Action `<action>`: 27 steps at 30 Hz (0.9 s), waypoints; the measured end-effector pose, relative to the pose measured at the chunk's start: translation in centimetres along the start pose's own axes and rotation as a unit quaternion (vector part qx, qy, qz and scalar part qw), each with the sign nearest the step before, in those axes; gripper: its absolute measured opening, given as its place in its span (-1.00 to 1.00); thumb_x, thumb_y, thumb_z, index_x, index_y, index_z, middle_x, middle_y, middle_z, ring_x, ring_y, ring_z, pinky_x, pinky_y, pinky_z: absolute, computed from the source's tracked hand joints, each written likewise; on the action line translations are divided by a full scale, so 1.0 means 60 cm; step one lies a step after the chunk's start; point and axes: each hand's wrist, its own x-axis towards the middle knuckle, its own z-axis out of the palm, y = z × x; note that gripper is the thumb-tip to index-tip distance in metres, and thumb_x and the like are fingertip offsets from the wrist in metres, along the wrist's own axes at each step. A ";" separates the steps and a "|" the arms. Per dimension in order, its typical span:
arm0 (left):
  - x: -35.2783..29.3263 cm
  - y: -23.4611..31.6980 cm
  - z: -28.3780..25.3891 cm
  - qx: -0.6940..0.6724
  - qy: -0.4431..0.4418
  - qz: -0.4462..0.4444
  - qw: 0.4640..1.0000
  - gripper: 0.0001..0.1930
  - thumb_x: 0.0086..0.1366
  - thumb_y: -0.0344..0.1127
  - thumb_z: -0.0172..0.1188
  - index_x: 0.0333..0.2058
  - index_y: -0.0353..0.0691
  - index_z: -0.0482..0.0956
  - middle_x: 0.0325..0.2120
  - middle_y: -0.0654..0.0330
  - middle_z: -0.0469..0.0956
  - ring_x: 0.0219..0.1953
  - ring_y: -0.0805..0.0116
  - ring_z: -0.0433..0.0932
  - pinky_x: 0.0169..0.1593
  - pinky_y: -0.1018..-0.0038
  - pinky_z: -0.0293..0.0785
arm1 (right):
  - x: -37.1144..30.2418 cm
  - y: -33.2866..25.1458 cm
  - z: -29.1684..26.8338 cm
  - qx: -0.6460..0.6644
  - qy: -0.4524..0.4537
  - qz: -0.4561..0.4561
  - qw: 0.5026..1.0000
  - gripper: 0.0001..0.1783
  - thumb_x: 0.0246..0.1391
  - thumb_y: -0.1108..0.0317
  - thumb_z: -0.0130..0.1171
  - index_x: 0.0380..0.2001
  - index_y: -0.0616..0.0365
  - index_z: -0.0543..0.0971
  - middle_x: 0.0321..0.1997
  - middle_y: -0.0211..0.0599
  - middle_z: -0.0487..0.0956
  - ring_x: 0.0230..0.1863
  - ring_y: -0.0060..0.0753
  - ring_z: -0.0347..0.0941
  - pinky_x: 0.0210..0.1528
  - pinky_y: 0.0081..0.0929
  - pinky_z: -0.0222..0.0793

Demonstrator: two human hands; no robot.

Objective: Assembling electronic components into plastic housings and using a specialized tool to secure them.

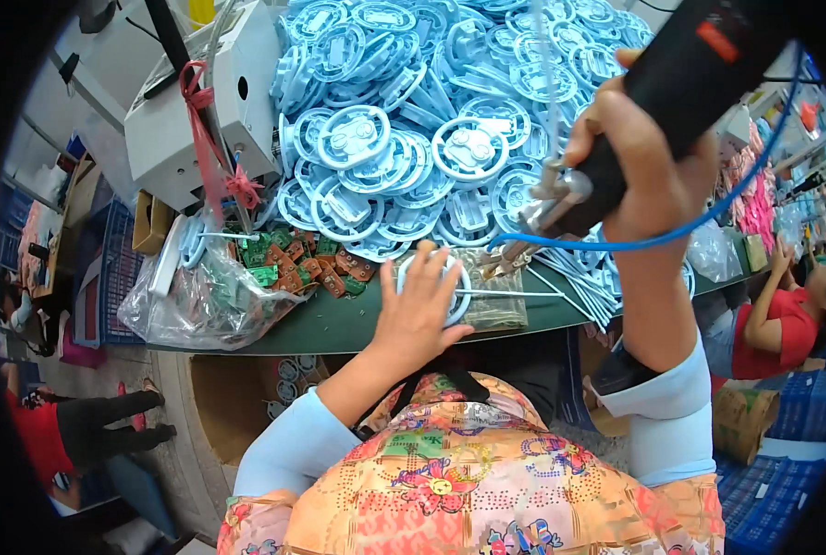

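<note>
My left hand [411, 310] lies flat with fingers spread over a light blue plastic ring part [464, 289], pressing it onto a small brownish mat [498, 313]. A thin pale rod [519, 294] sticks out to the right from that part. In my right hand [649, 153] is a black powered screwdriver [695, 79], held tilted with its metal nose pointing down and left. The nose hovers near the mat's right side; I cannot make out whether it touches anything. A blue hose [709, 217] crosses in front of my right wrist.
A large heap of light blue ring parts [468, 148] fills the back of the bench. Green and brown circuit boards [316, 264] lie left, beside a clear plastic bag [214, 301] and a grey machine [200, 111]. Pale rods [566, 282] lie right. Below stands a cardboard box [223, 407].
</note>
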 end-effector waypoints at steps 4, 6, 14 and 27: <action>-0.002 -0.008 0.042 0.006 -0.022 0.058 0.998 -0.48 0.09 -0.25 0.38 0.06 -0.11 0.50 0.12 0.06 0.36 0.34 0.00 0.17 0.24 -0.30 0.00 | -0.022 0.036 0.013 -0.005 0.029 0.046 0.998 -0.60 0.05 0.52 0.19 -0.03 0.43 0.42 -0.43 -0.24 0.52 -0.53 -0.42 0.50 -0.43 -0.50 0.43; -0.001 -0.005 0.040 -0.022 -0.007 0.056 0.998 -0.61 0.10 -0.32 0.35 -0.04 -0.06 0.56 0.05 0.10 0.43 0.32 0.00 0.21 0.24 -0.30 0.01 | -0.028 0.040 0.012 -0.014 0.022 0.048 0.998 -0.59 0.05 0.52 0.19 -0.02 0.43 0.41 -0.43 -0.24 0.52 -0.53 -0.42 0.50 -0.42 -0.50 0.43; 0.003 -0.007 0.041 -0.028 0.012 0.073 0.997 -0.69 0.14 -0.33 0.31 -0.09 -0.04 0.59 -0.08 0.14 0.52 0.34 -0.02 0.21 0.21 -0.32 0.02 | -0.056 0.067 0.015 0.006 0.047 0.051 0.998 -0.64 0.04 0.57 0.14 -0.06 0.39 0.39 -0.45 -0.22 0.52 -0.55 -0.43 0.49 -0.42 -0.51 0.43; 0.007 -0.014 0.025 -0.031 -0.033 0.076 0.996 -0.47 0.04 -0.27 0.43 0.04 -0.02 0.53 0.15 0.06 0.38 0.30 0.00 0.26 0.28 -0.24 0.01 | -0.004 0.043 -0.012 -0.049 0.031 0.007 0.998 -0.62 0.07 0.50 0.22 -0.03 0.38 0.44 -0.45 -0.31 0.54 -0.49 -0.51 0.52 -0.39 -0.55 0.45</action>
